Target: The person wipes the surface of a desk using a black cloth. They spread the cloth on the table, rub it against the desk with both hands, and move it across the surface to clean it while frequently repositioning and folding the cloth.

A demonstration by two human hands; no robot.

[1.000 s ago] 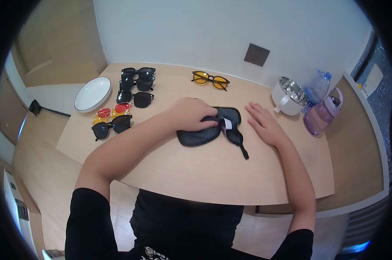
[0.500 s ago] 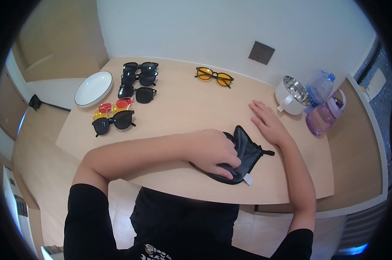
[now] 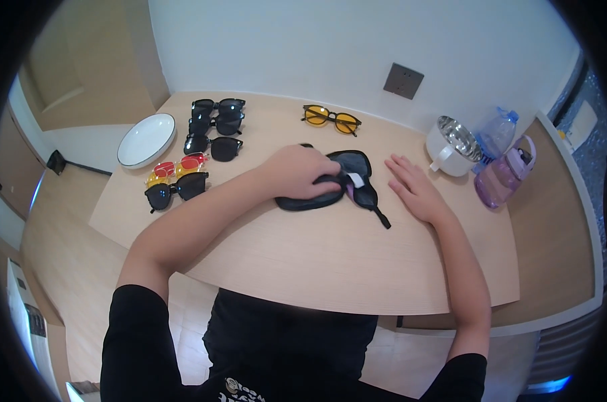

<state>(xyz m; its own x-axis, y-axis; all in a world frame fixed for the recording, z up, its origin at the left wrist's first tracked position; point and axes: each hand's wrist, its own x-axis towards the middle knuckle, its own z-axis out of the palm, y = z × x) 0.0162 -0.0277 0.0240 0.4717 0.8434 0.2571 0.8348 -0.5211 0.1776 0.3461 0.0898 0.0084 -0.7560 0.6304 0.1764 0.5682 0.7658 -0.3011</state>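
Dark cloth piece [image 3: 354,162] lay bunched near the middle of the worktop [image 3: 317,261], its left part under the left hand [image 3: 300,173], whose grip was curled onto it, though how firmly could not be told. The right hand [image 3: 415,192] rested flat, fingers spread, grasping nothing. Much of the cloth spread beyond the left fingers, so a quick pull could have let it slip or crumple — the uneven hold would have been the cause. Its strap [image 3: 382,216] trailed loose toward the right forearm [image 3: 461,275] and might have caught there had the cloth been swept that way. The left forearm [image 3: 203,218] passed near the closest dark sunglasses [image 3: 176,190]; an elbow swung forward could have knocked them. On the other side, the white pot [image 3: 444,151] stood near the right fingertips — a careless outward reach could have bumped it.
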